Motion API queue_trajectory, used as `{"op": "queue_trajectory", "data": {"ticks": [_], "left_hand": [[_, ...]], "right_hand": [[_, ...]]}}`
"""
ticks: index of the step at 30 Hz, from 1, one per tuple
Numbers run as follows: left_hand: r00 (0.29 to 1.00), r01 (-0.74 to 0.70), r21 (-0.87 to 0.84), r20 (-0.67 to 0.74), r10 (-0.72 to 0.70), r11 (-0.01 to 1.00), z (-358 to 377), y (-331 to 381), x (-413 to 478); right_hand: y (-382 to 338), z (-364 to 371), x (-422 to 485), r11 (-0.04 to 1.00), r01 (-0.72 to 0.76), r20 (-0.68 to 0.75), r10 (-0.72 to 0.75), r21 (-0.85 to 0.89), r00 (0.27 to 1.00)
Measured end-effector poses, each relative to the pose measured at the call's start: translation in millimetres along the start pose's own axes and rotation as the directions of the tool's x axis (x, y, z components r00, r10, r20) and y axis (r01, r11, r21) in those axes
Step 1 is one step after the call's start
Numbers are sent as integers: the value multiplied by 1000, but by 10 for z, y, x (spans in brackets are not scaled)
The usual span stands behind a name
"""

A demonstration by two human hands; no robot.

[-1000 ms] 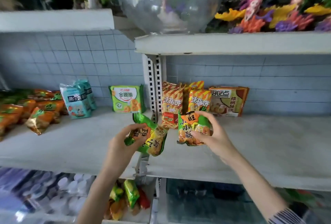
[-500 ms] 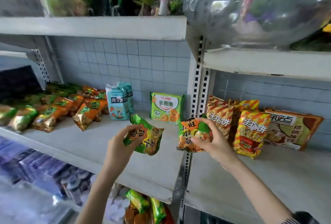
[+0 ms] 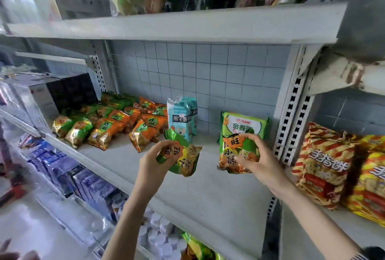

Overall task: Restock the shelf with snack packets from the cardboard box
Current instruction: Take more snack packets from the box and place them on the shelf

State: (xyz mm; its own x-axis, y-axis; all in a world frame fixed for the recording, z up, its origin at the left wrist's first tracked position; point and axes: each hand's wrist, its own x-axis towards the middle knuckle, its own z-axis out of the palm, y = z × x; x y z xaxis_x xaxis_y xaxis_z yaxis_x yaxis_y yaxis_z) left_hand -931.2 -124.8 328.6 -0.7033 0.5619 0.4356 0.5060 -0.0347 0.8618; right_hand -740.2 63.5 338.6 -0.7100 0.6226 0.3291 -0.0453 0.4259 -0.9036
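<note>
My left hand [image 3: 153, 161] grips a green and orange snack packet [image 3: 183, 158] by its left side, tilted, above the grey shelf board [image 3: 208, 193]. To its right, my right hand [image 3: 259, 157] holds a second packet of the same kind [image 3: 234, 153] upright, fingers curled over its top and right edge. Both packets hang just above the bare middle of the shelf. A pile of several matching orange and green packets [image 3: 112, 122] lies at the shelf's left end. The cardboard box is not in view.
Light blue packets [image 3: 183, 116] and a green bag [image 3: 243, 125] stand against the tiled back wall. Striped red and yellow bags [image 3: 333, 164] fill the bay to the right, past a perforated upright [image 3: 291, 118]. Another shelf board [image 3: 166, 28] runs overhead. Blue packs [image 3: 83, 178] sit below.
The view has swung left, so both hands with their packets now hang over the left bay instead of at the upright. The grips are unchanged.
</note>
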Motion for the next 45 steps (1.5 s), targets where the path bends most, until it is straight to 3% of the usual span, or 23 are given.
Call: {"op": "queue_trajectory", "data": {"ticks": [11,17,25,36,45], "left_hand": [[995,-21,62,103,14,998,-685,-492,805],[990,11,33,143,-16,999,-665,-631,1171],[979,0,-6,205,1,1000,-841,-961,1443],[946,-140,12,299,130,990,-1729,-1334,2177],[953,-122,14,280,113,992,-2458,-1645,2736]], "right_hand": [[-42,794,541,999,-11,-43,8,-54,999],[77,915,758,993,-16,-8,15,-120,1000],[84,1194,1078,999,-34,-25,34,0,999],[-99,2191,1681,999,-42,-1,42,0,999],[-172,2838,2105,998,-5,-49,2,-62,999]]}}
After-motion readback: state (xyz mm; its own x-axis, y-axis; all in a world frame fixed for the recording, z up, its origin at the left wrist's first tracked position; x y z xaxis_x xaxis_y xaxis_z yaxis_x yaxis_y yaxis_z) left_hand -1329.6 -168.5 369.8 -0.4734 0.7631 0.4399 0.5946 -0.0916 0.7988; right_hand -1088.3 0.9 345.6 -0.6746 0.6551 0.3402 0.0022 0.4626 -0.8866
